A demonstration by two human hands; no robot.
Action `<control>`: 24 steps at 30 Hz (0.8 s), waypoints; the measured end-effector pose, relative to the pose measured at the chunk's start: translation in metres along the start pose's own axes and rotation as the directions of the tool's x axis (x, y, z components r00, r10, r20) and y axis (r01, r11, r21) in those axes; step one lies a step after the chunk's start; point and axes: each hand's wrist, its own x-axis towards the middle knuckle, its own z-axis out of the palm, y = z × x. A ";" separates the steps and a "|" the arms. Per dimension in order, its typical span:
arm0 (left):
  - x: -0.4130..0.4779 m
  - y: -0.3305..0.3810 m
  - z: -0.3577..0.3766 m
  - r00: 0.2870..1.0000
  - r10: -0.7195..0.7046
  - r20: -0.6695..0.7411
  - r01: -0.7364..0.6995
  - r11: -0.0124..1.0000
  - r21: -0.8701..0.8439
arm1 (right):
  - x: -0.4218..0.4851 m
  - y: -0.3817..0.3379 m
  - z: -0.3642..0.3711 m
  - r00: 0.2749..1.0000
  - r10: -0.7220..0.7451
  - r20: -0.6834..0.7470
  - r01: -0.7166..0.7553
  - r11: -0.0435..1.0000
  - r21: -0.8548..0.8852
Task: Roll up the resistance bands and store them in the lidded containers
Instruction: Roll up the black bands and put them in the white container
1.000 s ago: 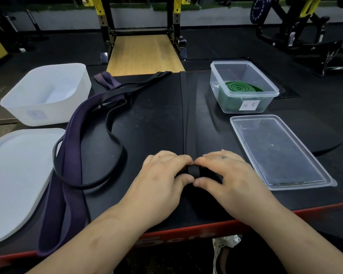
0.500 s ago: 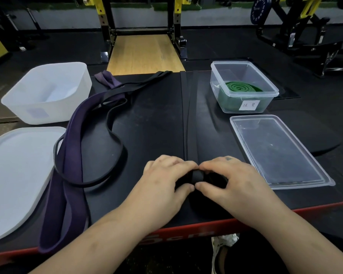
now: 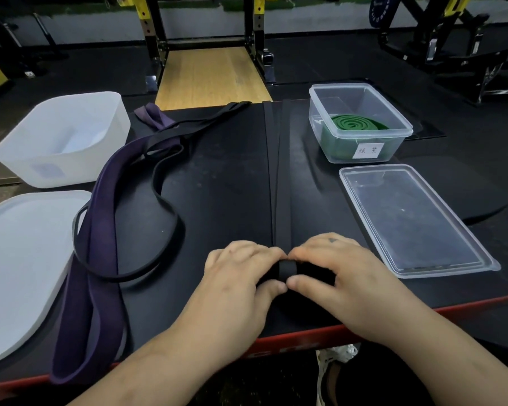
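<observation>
A flat black band runs straight down the middle of the black mat toward me. Its near end is a small roll. My left hand and my right hand both pinch that roll between thumb and curled fingers, one on each side. A wide purple band and a thin black loop band lie loose at the left. A rolled green band sits inside the clear container at the back right.
The clear container's lid lies flat right of my hands. A white tub stands at the back left, its white lid in front of it. The mat's red front edge is just below my wrists. Gym racks stand behind.
Both hands have shifted slightly toward me with the black band's end, and the roll between the fingers looks a little thicker.
</observation>
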 end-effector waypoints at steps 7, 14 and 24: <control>0.013 -0.004 -0.008 0.999 -0.001 0.045 0.001 1.000 0.003 | 0.007 0.001 0.002 0.999 0.037 -0.013 -0.037 0.999 -0.004; 0.016 -0.010 -0.011 0.998 -0.030 0.047 0.031 0.999 -0.023 | 0.011 -0.001 0.001 0.996 0.079 -0.052 -0.077 0.996 0.036; 0.030 -0.008 -0.012 0.999 -0.029 0.045 0.029 1.000 0.002 | 0.015 -0.001 0.001 0.989 0.124 -0.078 -0.124 0.992 0.001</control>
